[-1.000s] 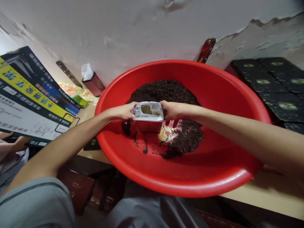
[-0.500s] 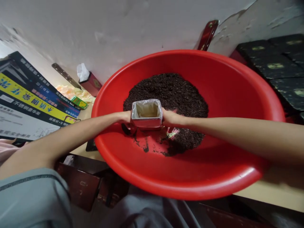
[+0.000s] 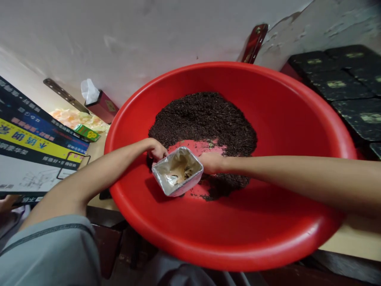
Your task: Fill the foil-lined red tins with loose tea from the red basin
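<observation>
A small open box (image 3: 186, 184) with a shiny foil-like bag lining is tilted toward me over a big red basin (image 3: 282, 103). A few dark bits lie inside the lining. My left hand (image 3: 157, 151) is closed at the box's far left edge, its fingers partly hidden. On the right side, my right hand (image 3: 212, 162) grips the box, with its fingertips out of sight behind it. Loose dark leaves (image 3: 205, 115), which look like dry tea, are heaped in the basin behind and to the right of the box.
Dark square tins (image 3: 354, 87) stand together at the right. To the left are a red box (image 3: 102, 106) with a plastic bag sticking out, a small green packet (image 3: 87, 132) and a large printed carton (image 3: 35, 147). A wall (image 3: 143, 39) rises behind the basin.
The box has come nearer to me and turned, its opening now tipped toward me so more of the inside shows. Both hands moved with it. The view has shifted slightly.
</observation>
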Demonstrator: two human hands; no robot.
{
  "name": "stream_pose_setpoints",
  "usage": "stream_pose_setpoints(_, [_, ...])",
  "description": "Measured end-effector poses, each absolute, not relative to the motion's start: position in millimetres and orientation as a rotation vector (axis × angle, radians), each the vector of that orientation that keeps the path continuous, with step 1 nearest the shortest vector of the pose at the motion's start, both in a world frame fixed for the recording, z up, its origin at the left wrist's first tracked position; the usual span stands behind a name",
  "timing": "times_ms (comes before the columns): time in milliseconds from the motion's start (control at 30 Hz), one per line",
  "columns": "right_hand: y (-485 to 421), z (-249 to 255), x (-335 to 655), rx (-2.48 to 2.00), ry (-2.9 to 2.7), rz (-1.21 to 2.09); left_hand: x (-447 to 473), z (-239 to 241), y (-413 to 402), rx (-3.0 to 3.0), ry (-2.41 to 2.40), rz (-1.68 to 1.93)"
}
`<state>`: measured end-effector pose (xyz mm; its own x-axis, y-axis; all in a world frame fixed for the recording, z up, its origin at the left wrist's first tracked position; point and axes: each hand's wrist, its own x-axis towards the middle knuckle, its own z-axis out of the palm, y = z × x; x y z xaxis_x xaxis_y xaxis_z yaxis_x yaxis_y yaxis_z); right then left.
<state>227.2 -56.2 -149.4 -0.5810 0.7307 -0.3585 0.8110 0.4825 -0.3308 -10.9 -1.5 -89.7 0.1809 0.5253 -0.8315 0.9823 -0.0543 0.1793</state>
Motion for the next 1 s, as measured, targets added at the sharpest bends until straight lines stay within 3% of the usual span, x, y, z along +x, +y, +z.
stream_pose_setpoints(100, [-46, -142, 235, 1.461, 2.601, -0.467, -8, -85, 9, 1.82, 1.509, -0.995])
stream_pose_setpoints(200, [-21, -150, 258, 1.639, 2.681, -0.107, -7, -69, 23, 1.98, 1.588, -0.96])
stream_pose_setpoints(300, [8, -174, 284, 1.379, 2.834, 0.081, -8, -49, 28, 2.048, 1.587, -0.978])
stream_pose_setpoints(433, [44, -207, 292, 0.693, 3.036, 0.026, -7, -33, 24, 2.184, 1.503, -0.953])
stream_pose_setpoints(533, [72, -219, 272, 0.546, 3.123, 0.009, -6, -31, 25, 2.406, 1.493, -0.795])
stream_pose_setpoints(833, [111, -213, 217, 0.97, 3.111, -0.031, 2, -28, 19, 2.277, 1.278, -0.407])
stream_pose_setpoints(1000, [94, -204, 216, 1.156, 2.966, -0.034, 2, -34, 16, 2.255, 1.293, -0.404])
